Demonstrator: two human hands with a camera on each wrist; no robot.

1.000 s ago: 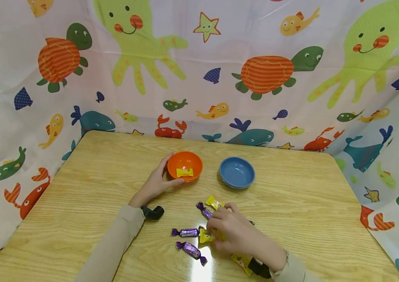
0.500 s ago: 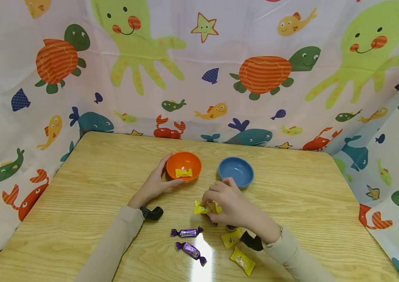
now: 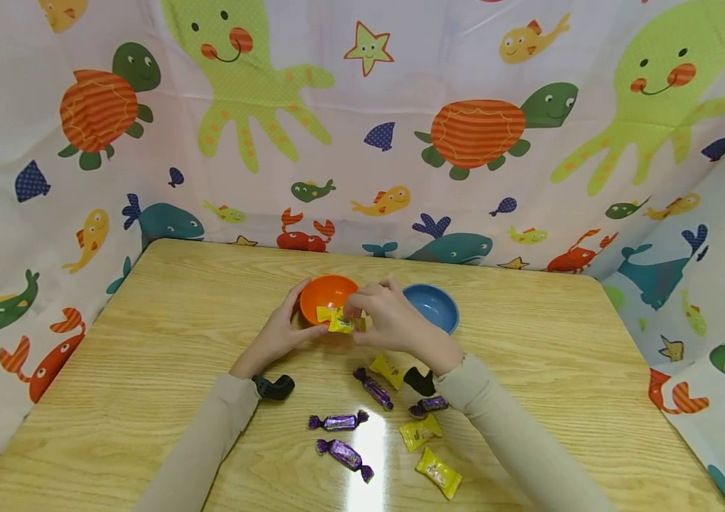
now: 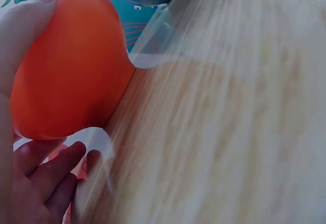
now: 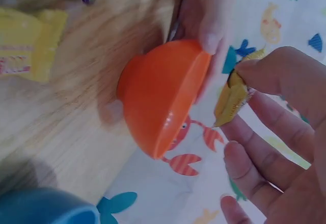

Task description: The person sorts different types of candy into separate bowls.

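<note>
Both forearms, in beige sleeves, reach forward over the wood-grain tabletop (image 3: 208, 306), the left one slanting in from the near left and the right one from the near right, so that the hands meet around the orange bowl (image 3: 326, 288). Left hand (image 3: 279, 331): set at the bowl's left side, palm toward it, thumb along the near edge and fingers bent round the far side; thumb and fingers stand well apart with the bowl between them. Seen from the left wrist, the bowl's base is down on the wood. Right hand (image 3: 394, 320): raised, back of the hand upward, wrist bent toward the left. Its thumb and foremost fingers pinch a yellow-wrapped candy (image 3: 339, 323); the remaining fingers are bent and slightly spread, clear of the wrapper. From the right wrist I note a gap between this candy and the bowl; it hangs just off the rim. A second yellow candy (image 3: 324, 313) lies inside the bowl. The right hand partly covers the blue bowl (image 3: 435, 309), which stands to the right of the orange one. Nearer the person, below the right hand and sleeve, lie three more yellow candies (image 3: 421, 432) and four purple twist-wrapped candies (image 3: 339, 422). Black devices (image 3: 274, 387) sit at both wrists.
</note>
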